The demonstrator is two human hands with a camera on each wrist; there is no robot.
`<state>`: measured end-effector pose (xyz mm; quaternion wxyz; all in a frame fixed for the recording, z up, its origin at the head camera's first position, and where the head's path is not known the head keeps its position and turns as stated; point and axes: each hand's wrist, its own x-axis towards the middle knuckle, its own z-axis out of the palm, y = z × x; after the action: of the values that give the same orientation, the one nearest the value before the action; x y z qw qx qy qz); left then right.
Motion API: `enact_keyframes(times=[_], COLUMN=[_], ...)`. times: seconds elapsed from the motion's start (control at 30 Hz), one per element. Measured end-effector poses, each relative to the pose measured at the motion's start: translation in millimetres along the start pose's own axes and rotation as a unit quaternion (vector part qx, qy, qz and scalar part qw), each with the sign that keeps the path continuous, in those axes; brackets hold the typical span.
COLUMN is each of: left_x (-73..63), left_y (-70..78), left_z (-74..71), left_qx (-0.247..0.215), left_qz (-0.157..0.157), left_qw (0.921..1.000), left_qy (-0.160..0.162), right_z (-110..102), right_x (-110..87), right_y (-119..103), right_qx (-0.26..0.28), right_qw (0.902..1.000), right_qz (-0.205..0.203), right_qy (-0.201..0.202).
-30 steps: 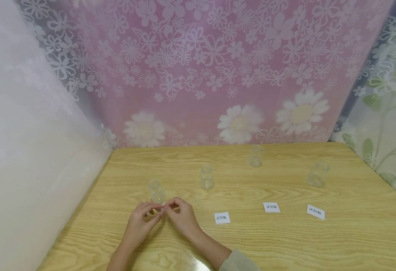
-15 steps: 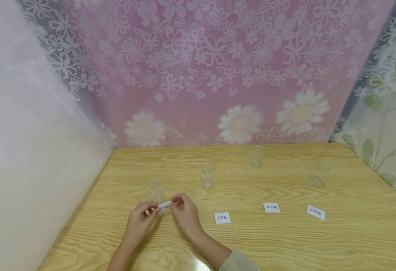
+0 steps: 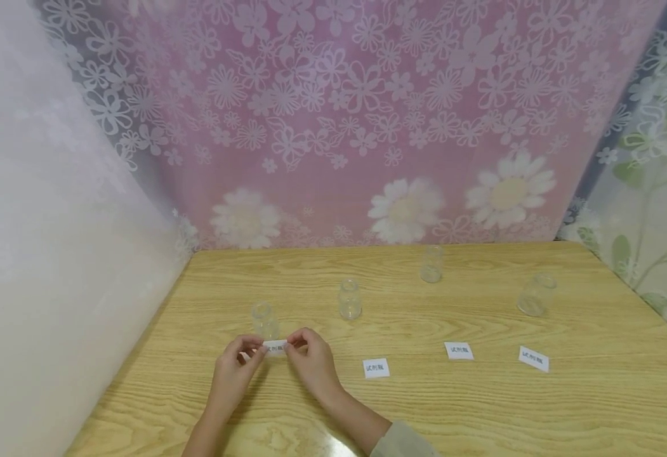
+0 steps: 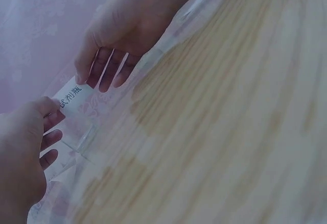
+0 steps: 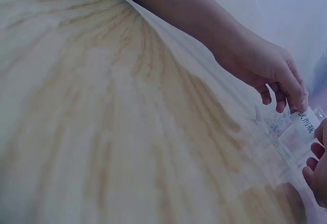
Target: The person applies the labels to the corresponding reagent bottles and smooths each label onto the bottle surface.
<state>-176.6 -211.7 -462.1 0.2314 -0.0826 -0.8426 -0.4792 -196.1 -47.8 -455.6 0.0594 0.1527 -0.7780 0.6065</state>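
Pinching one inscribed label (image 3: 275,348): left hand (image 3: 231,373) is clamping thumb and fingers on its nine-o'clock end, right hand (image 3: 313,363) likewise at three o'clock. Glass jar (image 3: 264,317) is standing just beyond, at eleven o'clock. Three loose labels (image 3: 459,350) are lying toward three o'clock.

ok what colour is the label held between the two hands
The label is white with dark characters, seen best in the left wrist view.

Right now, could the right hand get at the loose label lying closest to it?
Probably yes: the nearest loose label lies on the table to the right of the right hand, with nothing visible between them. That hand pinches the held label, though, so it would likely have to let go first.
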Motion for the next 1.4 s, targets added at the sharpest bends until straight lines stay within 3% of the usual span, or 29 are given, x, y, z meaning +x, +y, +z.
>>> enact_keyframes(times=[0.2,0.43,0.7,1.03,1.4], left_x=[2.3,5.1,14.6,21.4,23.9], left_y=[3.0,2.4,-7.1,-13.0,-17.3], left_z=[-1.1,-4.8,-7.2,-9.8,-7.3], left_qx=[0.019,0.031,0.027,0.016,0.017], left_qz=[-0.047,-0.076,-0.078,-0.079,-0.096], left_qw=[0.9985,0.9965,0.9966,0.9960,0.9944], left_qy=[0.022,0.014,-0.005,-0.040,-0.040], right_z=[3,7,10,14,14], right_x=[4.0,11.6,21.0,27.8,31.8], right_y=[-1,-2,3,13,15], right_qx=[-0.031,-0.036,-0.059,-0.023,0.001], right_qw=[0.9995,0.9991,0.9978,0.9968,0.9958], right_qz=[-0.008,-0.017,-0.026,-0.066,-0.076], right_qy=[0.000,-0.017,-0.017,-0.039,-0.051])
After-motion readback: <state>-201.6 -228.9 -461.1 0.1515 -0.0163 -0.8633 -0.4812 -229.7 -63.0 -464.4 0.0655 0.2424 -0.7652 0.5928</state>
